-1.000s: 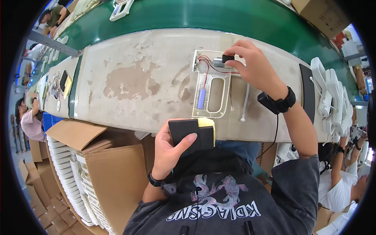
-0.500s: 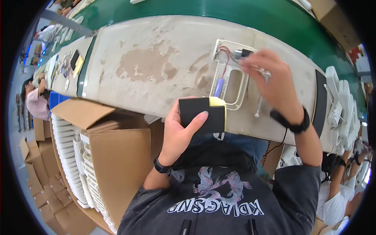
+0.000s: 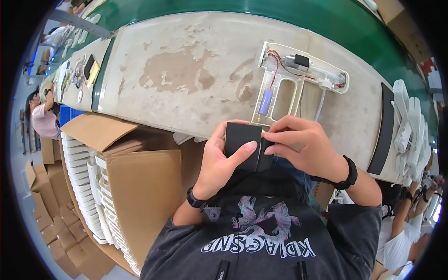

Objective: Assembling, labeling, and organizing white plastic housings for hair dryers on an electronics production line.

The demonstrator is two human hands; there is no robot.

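Note:
My left hand (image 3: pixel 219 161) grips a flat, square black pad (image 3: pixel 239 137), which looks like foam, with the thumb across its face. My right hand (image 3: pixel 301 144) pinches the pad's right side, where a narrow black strip (image 3: pixel 265 161) shows beside a thin pale line. A trace of yellow backing appears at that edge. Just beyond my hands lies a white plastic housing half (image 3: pixel 301 95), open side up. Inside it are a small motor (image 3: pixel 296 60), red and dark wires (image 3: pixel 275 70) and a purple cylindrical battery (image 3: pixel 265 102). A pale tube (image 3: pixel 320 105) runs down from the housing.
A cardboard box (image 3: pixel 140 186) of stacked white plastic parts (image 3: pixel 79 172) stands at my left. On the right lie a curved black strip (image 3: pixel 383 130) and several white housings (image 3: pixel 405 121). Beyond the worn table (image 3: pixel 126 70) runs a green surface (image 3: pixel 196 7). Other people work at both sides.
My right hand has come back from above the housing to the pad's right edge and pinches it. The left hand has shifted slightly right with the pad; the motor is now uncovered.

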